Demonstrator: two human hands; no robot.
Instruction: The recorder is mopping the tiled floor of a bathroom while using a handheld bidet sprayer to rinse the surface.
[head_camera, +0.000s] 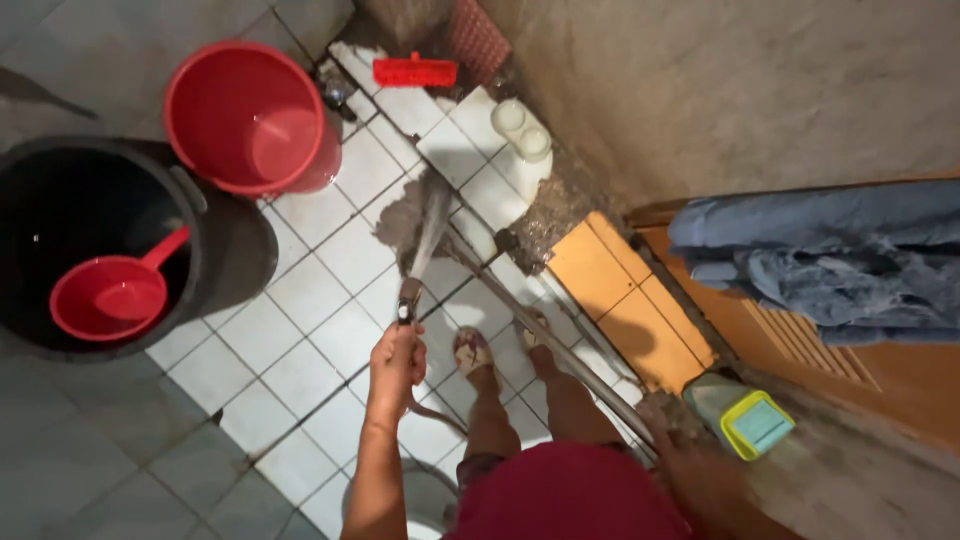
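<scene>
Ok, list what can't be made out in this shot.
- Right hand, head view: motion-blurred, so its grip on the long handle is unclear.
- Handle's head: lost in the spray and wet patch.
- Hose behind the left hand: runs off the bottom edge.
- Black barrel: interior dark; only the red dipper shows.

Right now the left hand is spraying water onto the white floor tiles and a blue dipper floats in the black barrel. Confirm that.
Not quite: the dipper in the black barrel is red, not blue, as the head view shows. The rest holds: the left hand grips a spray nozzle sending water onto the white floor tiles.
</scene>
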